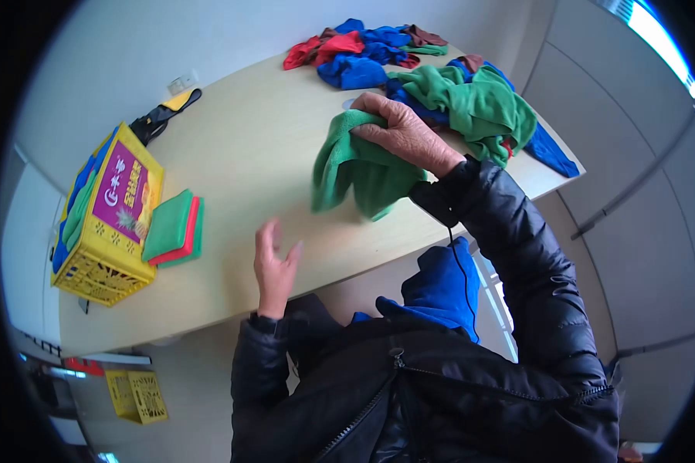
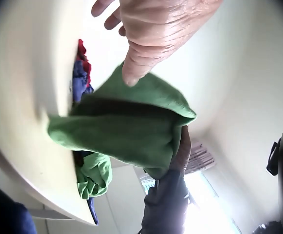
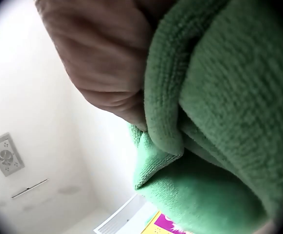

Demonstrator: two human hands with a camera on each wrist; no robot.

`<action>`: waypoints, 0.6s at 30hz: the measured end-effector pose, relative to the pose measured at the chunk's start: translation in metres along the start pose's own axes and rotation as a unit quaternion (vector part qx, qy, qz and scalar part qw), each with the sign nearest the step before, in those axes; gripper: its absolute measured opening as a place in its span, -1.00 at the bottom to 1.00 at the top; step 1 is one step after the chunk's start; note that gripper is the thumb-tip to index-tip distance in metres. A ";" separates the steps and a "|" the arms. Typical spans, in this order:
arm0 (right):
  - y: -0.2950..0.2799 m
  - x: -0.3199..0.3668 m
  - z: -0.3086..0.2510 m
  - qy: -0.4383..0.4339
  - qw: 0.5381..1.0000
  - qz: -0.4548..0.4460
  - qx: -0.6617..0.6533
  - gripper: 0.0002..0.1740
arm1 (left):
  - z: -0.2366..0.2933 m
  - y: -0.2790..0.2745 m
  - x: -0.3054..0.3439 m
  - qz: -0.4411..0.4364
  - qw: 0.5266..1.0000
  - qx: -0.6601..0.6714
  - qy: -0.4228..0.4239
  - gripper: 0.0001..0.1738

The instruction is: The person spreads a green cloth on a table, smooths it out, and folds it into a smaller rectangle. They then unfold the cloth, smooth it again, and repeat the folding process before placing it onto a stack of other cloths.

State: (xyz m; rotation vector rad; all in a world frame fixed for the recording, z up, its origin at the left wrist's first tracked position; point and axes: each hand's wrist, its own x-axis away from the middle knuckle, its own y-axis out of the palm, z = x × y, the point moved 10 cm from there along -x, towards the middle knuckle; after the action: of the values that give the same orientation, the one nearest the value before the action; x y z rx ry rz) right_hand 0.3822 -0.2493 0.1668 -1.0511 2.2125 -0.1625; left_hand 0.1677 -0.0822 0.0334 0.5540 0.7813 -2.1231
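Observation:
My right hand (image 1: 409, 139) pinches a green towel (image 1: 347, 170) by its upper part, and the cloth hangs in loose folds over the table. In the right wrist view the towel (image 3: 238, 97) fills much of the picture, its fuzzy weave bunched against the palm. My left hand (image 1: 276, 266) is apart from the towel, over the table's near side, with thumb and fingers spread and nothing in them. The left wrist view has this hand (image 2: 156, 29) overlapping the towel's edge. A folded stack of green and red towels (image 1: 174, 228) lies to the left.
A yellow crate (image 1: 108, 262) holding folded towels stands at the table's left end, a black-and-yellow item (image 1: 166, 112) behind it. Crumpled green and blue towels (image 1: 479, 108) lie at right; a red and blue heap (image 1: 355, 58) sits at the back. Another yellow crate (image 1: 137, 395) is below the table.

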 end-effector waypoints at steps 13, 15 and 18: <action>0.051 0.029 0.026 0.069 0.993 -0.073 0.068 -0.79 | 0.003 -0.083 -0.063 -0.013 1.000 -0.001 0.020 -0.78; 0.050 0.029 0.039 0.074 0.991 -0.080 0.073 -0.77 | 0.005 -0.094 -0.077 0.014 0.998 -0.037 0.050 -0.80; 0.044 0.031 0.059 0.136 0.985 -0.090 0.061 -0.87 | 0.004 -0.092 -0.099 -0.007 0.998 -0.041 0.054 -0.77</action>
State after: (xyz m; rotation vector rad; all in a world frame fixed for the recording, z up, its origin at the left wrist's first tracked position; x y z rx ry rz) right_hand 0.3770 -0.2324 0.0887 -1.2179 2.3090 -0.5442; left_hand 0.1523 0.0129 0.1282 0.6247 0.9305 -2.0775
